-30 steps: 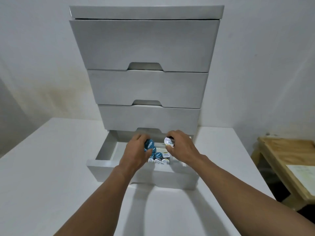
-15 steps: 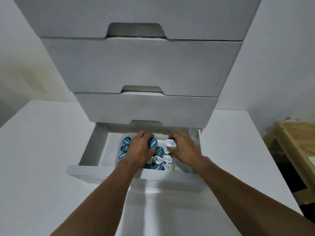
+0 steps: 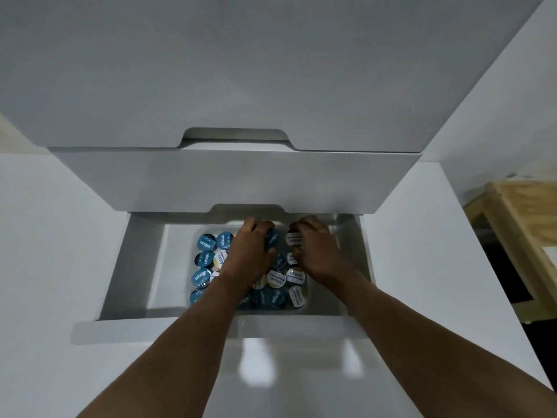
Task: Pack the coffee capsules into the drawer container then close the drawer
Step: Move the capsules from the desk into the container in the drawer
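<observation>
The bottom drawer (image 3: pixel 117 267) of the white cabinet is pulled out. Inside it sits a clear plastic container (image 3: pixel 305 306) holding several coffee capsules (image 3: pixel 207 243) with blue or white lids. My left hand (image 3: pixel 248 254) reaches over the container's far middle, fingers curled round a blue-lidded capsule (image 3: pixel 272 239). My right hand (image 3: pixel 316 247) is just to its right, gripping a white-lidded capsule (image 3: pixel 294 238) at the far right of the container. My hands hide the capsules under them.
Closed drawers (image 3: pixel 235 179) overhang the back of the open one. The cabinet stands on a white tabletop (image 3: pixel 45 267). A wooden table (image 3: pixel 518 236) stands to the right, beyond the tabletop's edge.
My head has moved closer and looks more steeply down into the drawer. Both hands, each with its capsule, have gone lower and farther back over the container.
</observation>
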A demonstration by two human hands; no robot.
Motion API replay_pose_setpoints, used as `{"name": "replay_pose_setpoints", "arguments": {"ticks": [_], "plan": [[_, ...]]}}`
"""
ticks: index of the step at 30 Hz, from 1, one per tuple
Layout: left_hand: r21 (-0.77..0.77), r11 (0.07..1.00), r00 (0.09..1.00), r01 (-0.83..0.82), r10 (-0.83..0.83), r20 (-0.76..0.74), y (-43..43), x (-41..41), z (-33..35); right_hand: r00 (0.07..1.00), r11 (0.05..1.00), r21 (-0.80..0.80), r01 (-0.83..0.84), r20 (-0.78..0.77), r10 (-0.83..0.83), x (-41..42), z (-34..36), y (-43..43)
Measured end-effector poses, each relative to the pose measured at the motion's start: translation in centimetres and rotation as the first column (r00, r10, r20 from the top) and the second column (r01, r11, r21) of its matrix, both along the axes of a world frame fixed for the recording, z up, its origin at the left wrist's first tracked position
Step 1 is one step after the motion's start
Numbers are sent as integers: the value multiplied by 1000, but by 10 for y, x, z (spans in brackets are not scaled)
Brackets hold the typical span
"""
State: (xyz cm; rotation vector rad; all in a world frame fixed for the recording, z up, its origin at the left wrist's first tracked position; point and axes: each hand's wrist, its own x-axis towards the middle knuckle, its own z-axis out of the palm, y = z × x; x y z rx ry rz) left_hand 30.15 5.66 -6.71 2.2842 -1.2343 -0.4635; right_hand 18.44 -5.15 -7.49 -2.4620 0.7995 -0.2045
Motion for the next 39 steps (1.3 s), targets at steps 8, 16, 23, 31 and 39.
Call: {"name": "replay_pose_setpoints", "arguments": {"ticks": [8,16,23,31,39], "plan": [[31,997,995,75,-77,65,-4,6,-14,996,999,-49,-17,-87,13,5,-12,-4],[-1,994,989,107,-107,106,-9,7,-21,994,998,-66,-23,-108,16,4,-19,-6],[22,990,981,139,-140,136,-11,7,-28,992,992,-121,-38,-123,23,9,-19,-4],[7,988,975,154,-154,161,-6,14,-34,994,990,-129,-65,-94,54,7,-22,-2],[20,992,977,126,-127,173,-2,19,-39,990,983,-165,-81,-124,61,8,-27,-4]]}}
